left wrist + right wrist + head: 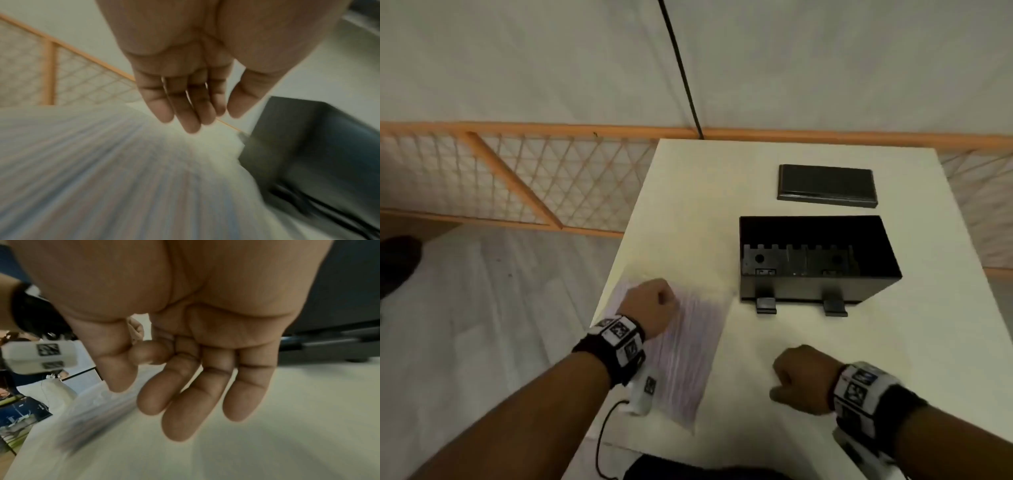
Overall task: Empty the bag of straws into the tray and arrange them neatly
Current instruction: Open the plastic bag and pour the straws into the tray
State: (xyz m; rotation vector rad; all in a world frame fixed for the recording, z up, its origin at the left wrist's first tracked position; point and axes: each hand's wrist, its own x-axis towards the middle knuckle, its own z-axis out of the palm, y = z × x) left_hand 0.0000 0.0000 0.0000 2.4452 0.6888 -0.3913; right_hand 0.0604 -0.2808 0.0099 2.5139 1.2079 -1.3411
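A clear bag of pale striped straws [683, 356] lies flat near the table's left edge. My left hand [654, 301] hovers over its far end. In the left wrist view that left hand [205, 120] hangs with relaxed fingers and holds nothing above the bag [92, 170]. My right hand [791, 380] is over bare table to the right of the bag. Its fingers [179, 426] are loosely curled and empty, with the bag [92, 418] beside them. The black tray [756, 287] stands open and empty, beyond both hands.
A flat black lid [827, 185] lies behind the tray. The cream table [893, 359] drops off just left of the bag. A wooden lattice rail [517, 178] runs behind, and a black cable [681, 68] hangs down to the table's far edge.
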